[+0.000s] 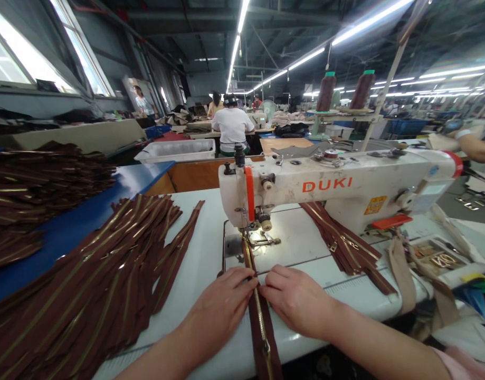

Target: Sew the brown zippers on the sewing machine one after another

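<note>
Item: zipper strip point(261, 316), brown tape with gold-coloured teeth, one. Location: front of the sewing machine point(329, 177), far end at the presser foot point(245, 232), near end running off toward the wearer. Long axis: roughly straight out from the machine's needle, slightly slanted. A slider point(266, 347) sits on the teeth, on the side of the hands away from the machine.

Grip, left hand point(228, 295): thumb and fingertips together on the strip's left edge, just in front of the machine's presser foot. Grip, right hand point(295, 295): thumb and fingertips together on the right edge, nearly level with the left. The strip lies between the two grips, its axis passing through the gap; neither hand is clearly nearer.

Pile of zipper strips point(103, 279), brown: left of the machine, on the counter point(210, 243). Smaller bundle point(349, 248), brown, pulls visible: under and in front of the machine's arm. Tray of metal parts point(440, 256): right of the machine's arm. Thread cones, dark point(325, 94) and point(362, 92): behind the machine. Co-worker in a white shirt point(232, 126): farther off, beyond the machine.
</note>
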Motion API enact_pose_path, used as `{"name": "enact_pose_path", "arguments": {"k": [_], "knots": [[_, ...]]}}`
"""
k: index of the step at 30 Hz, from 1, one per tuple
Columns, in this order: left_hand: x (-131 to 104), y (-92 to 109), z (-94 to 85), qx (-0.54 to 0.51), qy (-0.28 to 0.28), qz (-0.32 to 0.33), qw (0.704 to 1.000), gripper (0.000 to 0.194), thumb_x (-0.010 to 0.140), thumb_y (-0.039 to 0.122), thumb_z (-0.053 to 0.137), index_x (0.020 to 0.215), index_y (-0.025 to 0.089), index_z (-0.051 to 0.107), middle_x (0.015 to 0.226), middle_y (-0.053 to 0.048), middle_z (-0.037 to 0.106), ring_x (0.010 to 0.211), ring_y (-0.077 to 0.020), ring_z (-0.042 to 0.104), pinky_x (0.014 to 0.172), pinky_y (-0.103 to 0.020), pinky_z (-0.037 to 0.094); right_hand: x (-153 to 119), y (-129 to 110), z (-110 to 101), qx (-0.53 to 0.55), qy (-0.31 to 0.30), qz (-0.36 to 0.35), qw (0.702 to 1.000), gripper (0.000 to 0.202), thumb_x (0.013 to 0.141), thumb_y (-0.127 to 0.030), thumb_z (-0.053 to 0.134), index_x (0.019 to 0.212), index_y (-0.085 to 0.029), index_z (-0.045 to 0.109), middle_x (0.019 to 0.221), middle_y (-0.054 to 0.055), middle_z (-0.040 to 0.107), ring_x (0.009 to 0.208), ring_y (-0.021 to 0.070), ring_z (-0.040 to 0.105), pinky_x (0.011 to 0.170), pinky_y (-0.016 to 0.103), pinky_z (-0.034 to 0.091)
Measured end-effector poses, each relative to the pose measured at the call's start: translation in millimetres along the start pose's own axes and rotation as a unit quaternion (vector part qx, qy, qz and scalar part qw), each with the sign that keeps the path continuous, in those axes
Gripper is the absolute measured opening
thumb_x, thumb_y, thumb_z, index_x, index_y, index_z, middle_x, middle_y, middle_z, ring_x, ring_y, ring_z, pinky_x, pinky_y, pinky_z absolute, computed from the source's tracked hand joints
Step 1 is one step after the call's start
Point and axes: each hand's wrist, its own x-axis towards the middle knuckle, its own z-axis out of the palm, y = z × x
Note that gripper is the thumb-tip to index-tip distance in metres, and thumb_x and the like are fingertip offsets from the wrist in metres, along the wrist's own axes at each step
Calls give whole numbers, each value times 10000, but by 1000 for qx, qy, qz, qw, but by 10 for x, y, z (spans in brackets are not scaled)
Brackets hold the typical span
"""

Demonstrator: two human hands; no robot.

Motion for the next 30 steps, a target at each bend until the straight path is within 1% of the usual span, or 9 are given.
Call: {"name": "enact_pose_path", "arguments": {"k": [6,12,16,20,24,30], "knots": [[-6,-7,11,3,5,1,1000,295,875,72,420,1065,172,623,1053,-78,649,993,-192,600,881,-355,545,-36,2,60,6,12,15,1000,132,895,-96,481,920,-143,602,850,44,566,840,193,466,713,303,426],[0,-4,2,15,-9,-3,1000,281,863,69,446,1046,179,629,1048,-75,649,989,-194,604,884,-354,547,-28,-15,62,3,4,20,1000,122,886,-112,506,963,-140,597,870,43,566,853,200,466,723,314,438],[-10,-9,3,26,-16,0,1000,306,862,62,437,1084,172,617,1115,-89,641,1041,-207,597,903,-375,542,-22,-23,70,-2,3,18,1000,107,902,-118,499,939,-141,596,875,44,570,839,194,466,734,317,436],[-8,-26,2,42,-33,12,998,312,858,61,441,1087,178,617,1149,-84,647,1047,-210,603,919,-396,535,-18,-18,63,7,2,20,1000,113,912,-118,487,942,-146,593,878,41,575,843,193,470,751,315,427],[-6,-45,1,55,-50,17,997,325,851,60,446,1099,186,614,1153,-71,658,1047,-194,608,944,-379,519,-19,-11,47,12,4,20,1000,122,918,-128,485,970,-149,593,886,39,581,849,195,469,794,324,410],[-12,-63,8,74,-49,36,995,338,860,53,416,1118,159,608,1159,-81,665,1066,-190,606,963,-372,509,-26,0,43,9,6,8,1000,130,920,-129,483,991,-141,592,892,39,585,847,194,462,818,330,381]]}}
